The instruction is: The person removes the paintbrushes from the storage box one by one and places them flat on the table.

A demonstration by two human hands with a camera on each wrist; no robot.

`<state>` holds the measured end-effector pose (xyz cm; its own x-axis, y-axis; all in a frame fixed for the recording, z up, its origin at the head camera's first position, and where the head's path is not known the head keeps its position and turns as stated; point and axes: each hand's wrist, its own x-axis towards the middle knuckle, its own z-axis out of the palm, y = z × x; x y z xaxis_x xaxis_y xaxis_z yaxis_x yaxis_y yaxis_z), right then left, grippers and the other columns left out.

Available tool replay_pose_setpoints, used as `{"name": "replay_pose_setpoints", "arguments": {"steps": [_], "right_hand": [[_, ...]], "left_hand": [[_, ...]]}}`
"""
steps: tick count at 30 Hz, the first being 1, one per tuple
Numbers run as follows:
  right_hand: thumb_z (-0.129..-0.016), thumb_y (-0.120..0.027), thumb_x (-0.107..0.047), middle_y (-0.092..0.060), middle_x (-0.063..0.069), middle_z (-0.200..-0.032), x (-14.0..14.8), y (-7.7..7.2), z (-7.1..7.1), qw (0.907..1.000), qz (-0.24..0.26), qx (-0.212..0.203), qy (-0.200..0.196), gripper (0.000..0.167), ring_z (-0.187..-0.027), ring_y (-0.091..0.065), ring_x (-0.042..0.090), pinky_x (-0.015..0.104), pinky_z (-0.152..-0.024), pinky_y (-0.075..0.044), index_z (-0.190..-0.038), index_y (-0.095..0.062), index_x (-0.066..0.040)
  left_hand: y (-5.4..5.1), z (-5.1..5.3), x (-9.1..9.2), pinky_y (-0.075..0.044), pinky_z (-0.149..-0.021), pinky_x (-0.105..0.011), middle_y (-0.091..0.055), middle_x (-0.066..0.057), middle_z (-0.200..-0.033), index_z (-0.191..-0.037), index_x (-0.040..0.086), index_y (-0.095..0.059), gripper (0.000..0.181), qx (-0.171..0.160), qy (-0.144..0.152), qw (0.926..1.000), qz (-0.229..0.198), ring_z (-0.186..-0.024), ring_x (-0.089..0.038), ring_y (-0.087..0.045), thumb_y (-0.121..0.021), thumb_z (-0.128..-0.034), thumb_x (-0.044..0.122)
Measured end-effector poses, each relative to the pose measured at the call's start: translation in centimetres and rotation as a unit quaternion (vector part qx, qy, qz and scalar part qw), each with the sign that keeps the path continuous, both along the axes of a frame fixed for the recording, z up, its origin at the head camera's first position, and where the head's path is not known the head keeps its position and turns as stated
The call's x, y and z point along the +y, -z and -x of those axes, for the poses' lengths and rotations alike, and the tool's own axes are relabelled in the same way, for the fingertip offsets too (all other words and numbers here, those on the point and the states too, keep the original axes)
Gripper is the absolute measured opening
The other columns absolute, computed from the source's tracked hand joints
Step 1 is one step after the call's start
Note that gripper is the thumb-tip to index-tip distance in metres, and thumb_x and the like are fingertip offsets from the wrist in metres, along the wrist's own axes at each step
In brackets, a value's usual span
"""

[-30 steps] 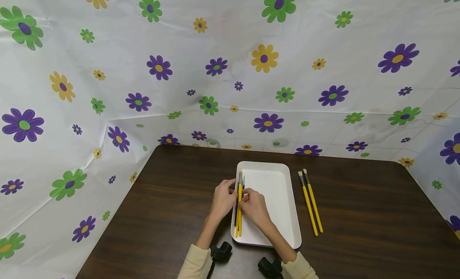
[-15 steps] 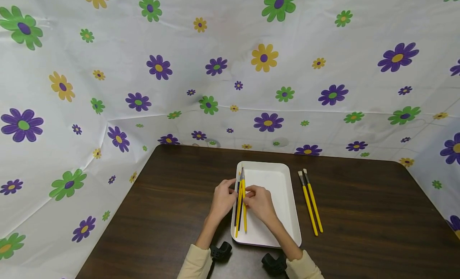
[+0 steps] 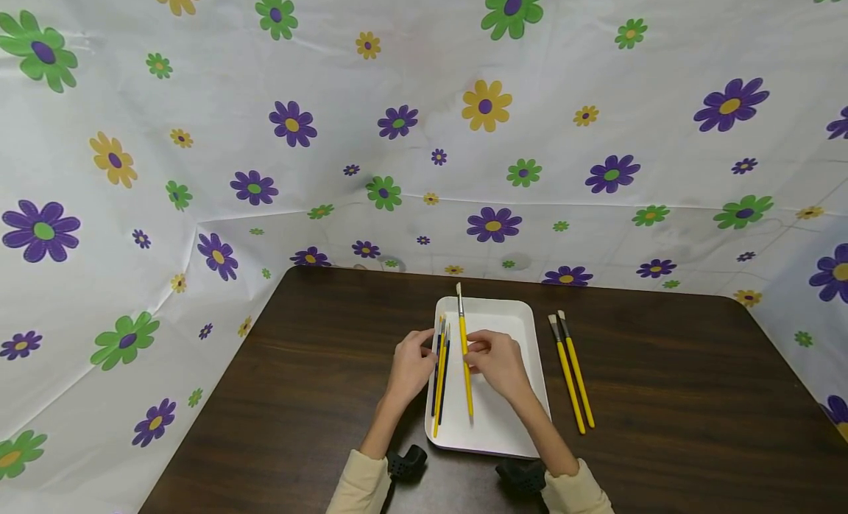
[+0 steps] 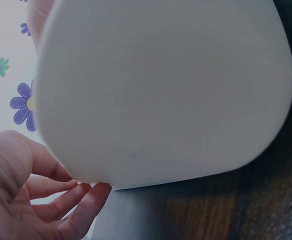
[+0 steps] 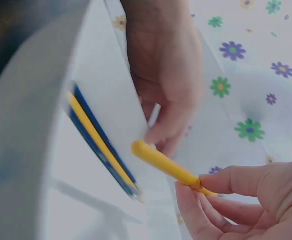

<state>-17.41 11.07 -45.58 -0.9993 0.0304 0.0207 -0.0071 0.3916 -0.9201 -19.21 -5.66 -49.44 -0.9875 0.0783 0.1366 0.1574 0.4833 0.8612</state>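
My right hand [image 3: 498, 363] pinches a yellow-handled paintbrush [image 3: 467, 392] by its handle, over the white tray [image 3: 503, 422]. Its pale bristles point away from me, past the tray's far edge. In the right wrist view the rounded end of that brush's yellow handle [image 5: 158, 161] sticks out from thumb and fingers. Along the tray's left side lie a yellow brush [image 3: 438, 403] and two thin dark-handled brushes, one on either side of it. My left hand [image 3: 409, 370] holds the tray's left rim between thumb and fingers; in the left wrist view its fingertips [image 4: 98, 192] meet the tray edge.
Two yellow paintbrushes [image 3: 573, 374] lie side by side on the dark wooden table [image 3: 669, 374], right of the tray. A white flower-patterned cloth [image 3: 424, 131] hangs behind and beside the table. Black devices [image 3: 407, 462] sit at both wrists.
The right hand has drawn one yellow brush out of the group at the tray's left side, moving it rightward and slightly away from me. The left hand has stayed at the rim.
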Motion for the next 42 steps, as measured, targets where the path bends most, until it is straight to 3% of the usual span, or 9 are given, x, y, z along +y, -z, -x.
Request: {"name": "replay_pose_setpoints", "arguments": {"steps": [8, 15, 27, 42], "right_hand": [[-0.087, -0.073, 0.008, -0.069, 0.015, -0.089, 2.5, -1.3, 0.1, 0.9999, -0.005, -0.003, 0.015, 0.029, -0.072, -0.07, 0.023, 0.037, -0.067, -0.062, -0.116, -0.07, 0.013], [-0.091, -0.072, 0.007, -0.069, 0.019, -0.093, 4.7, -2.0, 0.2, 0.9998, -0.001, -0.006, 0.018, 0.031, -0.077, -0.071, 0.027, 0.032, -0.067, -0.062, -0.12, -0.068, 0.015], [-0.092, -0.072, 0.004, -0.068, 0.023, -0.098, 7.3, -2.5, 0.3, 0.9998, 0.001, -0.016, 0.014, 0.036, -0.079, -0.071, 0.026, 0.037, -0.07, -0.062, -0.124, -0.064, 0.017], [-0.096, -0.068, 0.001, -0.067, 0.028, -0.107, 11.7, -2.9, 0.1, 0.9996, -0.011, -0.026, 0.006, 0.039, -0.081, -0.072, 0.022, 0.031, -0.071, -0.062, -0.128, -0.059, 0.02]], "left_hand": [[-0.1, -0.1, 0.0, -0.06, -0.072, -0.037, -0.062, -0.024, -0.128, -0.135, -0.008, -0.063, 0.041, 0.001, -0.001, 1.0, -0.001, -0.094, -0.031, -0.071, -0.063, -0.0944, -0.005], [-0.2, -0.2, 0.0, -0.061, -0.072, -0.038, -0.062, -0.024, -0.129, -0.136, -0.008, -0.063, 0.04, 0.0, -0.002, 1.0, 0.001, -0.094, -0.031, -0.07, -0.063, -0.0955, -0.003], [-0.2, -0.1, 0.1, -0.061, -0.073, -0.038, -0.063, -0.023, -0.127, -0.135, -0.008, -0.064, 0.041, 0.001, -0.003, 1.0, 0.0, -0.094, -0.031, -0.071, -0.062, -0.0951, -0.003], [-0.1, 0.0, 0.1, -0.06, -0.072, -0.039, -0.063, -0.024, -0.127, -0.135, -0.008, -0.064, 0.041, 0.003, -0.001, 1.0, 0.001, -0.093, -0.031, -0.07, -0.061, -0.094, -0.004]]}}
